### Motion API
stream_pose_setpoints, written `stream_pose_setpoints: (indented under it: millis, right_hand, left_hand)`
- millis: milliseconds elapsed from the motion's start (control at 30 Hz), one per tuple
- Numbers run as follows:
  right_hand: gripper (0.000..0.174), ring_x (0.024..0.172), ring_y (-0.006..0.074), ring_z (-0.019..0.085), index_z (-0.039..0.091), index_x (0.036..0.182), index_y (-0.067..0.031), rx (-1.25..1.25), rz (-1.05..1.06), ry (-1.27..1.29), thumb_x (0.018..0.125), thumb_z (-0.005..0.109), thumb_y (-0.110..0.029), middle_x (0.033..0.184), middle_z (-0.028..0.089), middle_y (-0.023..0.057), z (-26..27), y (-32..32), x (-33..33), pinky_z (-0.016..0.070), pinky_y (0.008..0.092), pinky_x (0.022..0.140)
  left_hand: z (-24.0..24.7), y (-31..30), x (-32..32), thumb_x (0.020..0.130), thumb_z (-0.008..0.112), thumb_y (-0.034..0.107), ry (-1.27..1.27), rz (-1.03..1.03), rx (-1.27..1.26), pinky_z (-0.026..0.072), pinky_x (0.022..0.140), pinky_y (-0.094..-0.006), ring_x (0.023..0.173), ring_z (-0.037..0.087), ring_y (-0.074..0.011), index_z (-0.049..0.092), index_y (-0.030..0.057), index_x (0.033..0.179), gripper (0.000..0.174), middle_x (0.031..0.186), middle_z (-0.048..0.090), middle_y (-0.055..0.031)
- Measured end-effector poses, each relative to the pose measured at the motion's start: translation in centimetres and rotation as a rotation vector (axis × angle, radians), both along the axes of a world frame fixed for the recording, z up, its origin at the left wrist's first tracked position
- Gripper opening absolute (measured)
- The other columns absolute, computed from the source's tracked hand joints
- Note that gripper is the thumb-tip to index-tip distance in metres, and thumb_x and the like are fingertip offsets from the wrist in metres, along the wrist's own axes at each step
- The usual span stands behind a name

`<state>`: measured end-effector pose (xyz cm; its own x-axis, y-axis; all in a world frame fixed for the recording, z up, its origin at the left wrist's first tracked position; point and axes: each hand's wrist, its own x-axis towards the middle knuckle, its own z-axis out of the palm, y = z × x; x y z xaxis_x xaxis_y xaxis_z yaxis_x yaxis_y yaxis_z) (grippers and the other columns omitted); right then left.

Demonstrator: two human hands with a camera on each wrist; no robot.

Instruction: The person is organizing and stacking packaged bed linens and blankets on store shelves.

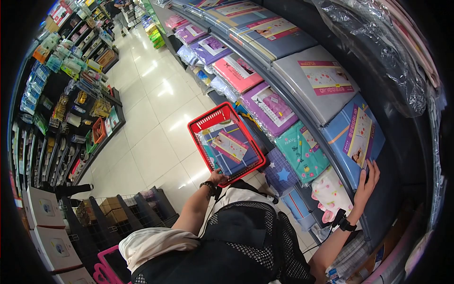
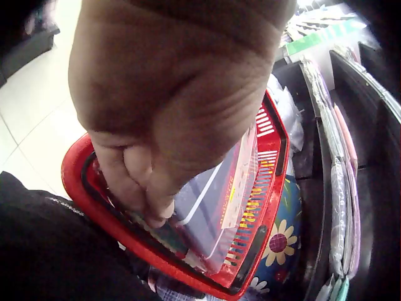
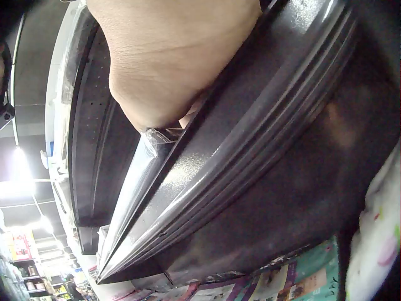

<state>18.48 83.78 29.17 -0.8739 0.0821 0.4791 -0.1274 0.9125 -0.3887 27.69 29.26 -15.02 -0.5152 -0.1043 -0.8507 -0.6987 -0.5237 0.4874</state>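
Note:
My left hand (image 1: 218,177) holds the near edge of a red plastic shopping basket (image 1: 250,169), its fingers curled over there in the left wrist view. Inside the basket lies a flat dark blue packaged sheet set (image 1: 231,147) with white lines and a pink-and-yellow label. On the upper shelf at the right, my right hand (image 1: 367,185) touches the near corner of a blue plastic-wrapped sheet set (image 1: 336,137) with extended fingers. A corner of clear wrapping (image 3: 152,143) shows beneath this hand in the right wrist view; most of its fingers are hidden there.
A grey packaged set (image 1: 288,71) lies beyond the blue one. Lower down are purple (image 1: 269,110), teal (image 1: 301,151) and star-patterned (image 1: 280,173) packages. A tiled aisle (image 1: 156,104) runs between these shelves and hanging goods (image 1: 61,109). White boxes (image 1: 52,248) stand near left.

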Motion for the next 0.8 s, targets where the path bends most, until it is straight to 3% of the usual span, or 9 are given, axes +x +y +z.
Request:
stream_pose_setpoints:
  millis: [33, 100, 200, 300, 400, 667, 733, 800]
  right_hand:
    - [0.037, 0.134, 0.0342, 0.046, 0.061, 0.134, -0.0037, 0.002, -0.001, 0.001, 0.105, 0.050, -0.024, 0.143, 0.050, 0.0182, 0.0, 0.0, 0.0, 0.0318, 0.0441, 0.114]
    - [0.036, 0.133, 0.0354, 0.046, 0.061, 0.133, -0.0037, -0.007, 0.005, 0.011, 0.103, 0.052, -0.022, 0.143, 0.051, 0.0188, 0.0, -0.1, 0.0, 0.0318, 0.0453, 0.114]
    - [0.035, 0.133, 0.0367, 0.046, 0.062, 0.133, -0.0037, -0.016, 0.015, 0.020, 0.102, 0.054, -0.019, 0.143, 0.051, 0.0196, 0.1, -0.1, -0.1, 0.0318, 0.0468, 0.113]
    - [0.036, 0.132, 0.0369, 0.046, 0.061, 0.133, -0.0037, -0.017, 0.017, 0.020, 0.102, 0.054, -0.020, 0.143, 0.051, 0.0196, 0.0, 0.0, -0.1, 0.0318, 0.0470, 0.113]
    - [0.036, 0.132, 0.0370, 0.046, 0.061, 0.133, -0.0040, -0.020, 0.010, 0.016, 0.102, 0.054, -0.020, 0.143, 0.051, 0.0194, 0.1, -0.1, 0.0, 0.0317, 0.0471, 0.113]
    - [0.037, 0.133, 0.0347, 0.046, 0.061, 0.133, -0.0031, 0.004, 0.002, 0.007, 0.105, 0.050, -0.024, 0.143, 0.051, 0.0185, 0.2, -0.2, 0.0, 0.0321, 0.0441, 0.114]
    - [0.037, 0.133, 0.0366, 0.045, 0.061, 0.133, -0.0041, -0.036, 0.014, 0.010, 0.102, 0.054, -0.022, 0.144, 0.051, 0.0189, 0.1, -0.1, 0.0, 0.0325, 0.0472, 0.113]
    - [0.037, 0.133, 0.0366, 0.045, 0.061, 0.133, -0.0040, -0.038, 0.008, 0.008, 0.102, 0.054, -0.022, 0.144, 0.050, 0.0190, 0.2, -0.2, 0.1, 0.0326, 0.0473, 0.113]
  left_hand:
    - [0.6, 0.0, 0.0, 0.092, 0.049, -0.017, 0.001, 0.000, 0.000, 0.0616, 0.079, -0.0424, 0.090, 0.071, -0.0289, 0.041, 0.0078, 0.145, 0.060, 0.098, 0.066, -0.0129]
    - [2.2, 0.1, -0.1, 0.090, 0.056, -0.016, 0.073, -0.193, -0.031, 0.0608, 0.080, -0.0429, 0.090, 0.070, -0.0277, 0.042, 0.0081, 0.145, 0.062, 0.098, 0.066, -0.0113]
    - [2.5, 0.0, -0.1, 0.087, 0.063, -0.016, 0.063, -0.197, -0.039, 0.0598, 0.081, -0.0415, 0.089, 0.070, -0.0261, 0.045, 0.0076, 0.143, 0.063, 0.100, 0.068, -0.0113]
    - [-0.4, -0.5, 0.3, 0.084, 0.071, -0.012, 0.117, -0.200, -0.013, 0.0597, 0.078, -0.0388, 0.086, 0.070, -0.0246, 0.049, 0.0076, 0.137, 0.061, 0.097, 0.069, -0.0104]
    - [4.8, 0.4, -0.4, 0.080, 0.080, -0.005, 0.046, -0.260, -0.094, 0.0595, 0.073, -0.0351, 0.080, 0.070, -0.0230, 0.052, 0.0070, 0.131, 0.060, 0.091, 0.070, -0.0085]
    - [3.1, 0.1, -0.2, 0.079, 0.084, 0.001, 0.111, -0.225, -0.074, 0.0543, 0.060, -0.0323, 0.070, 0.067, -0.0200, 0.053, 0.0048, 0.126, 0.056, 0.088, 0.071, -0.0087]
    - [2.7, 0.0, -0.1, 0.078, 0.085, 0.001, 0.119, -0.222, -0.074, 0.0526, 0.058, -0.0318, 0.068, 0.067, -0.0194, 0.053, 0.0043, 0.125, 0.056, 0.086, 0.070, -0.0084]
    - [1.7, 0.0, -0.2, 0.081, 0.085, 0.009, 0.076, -0.205, -0.114, 0.0488, 0.055, -0.0285, 0.069, 0.066, -0.0189, 0.052, 0.0041, 0.125, 0.055, 0.091, 0.069, -0.0086]
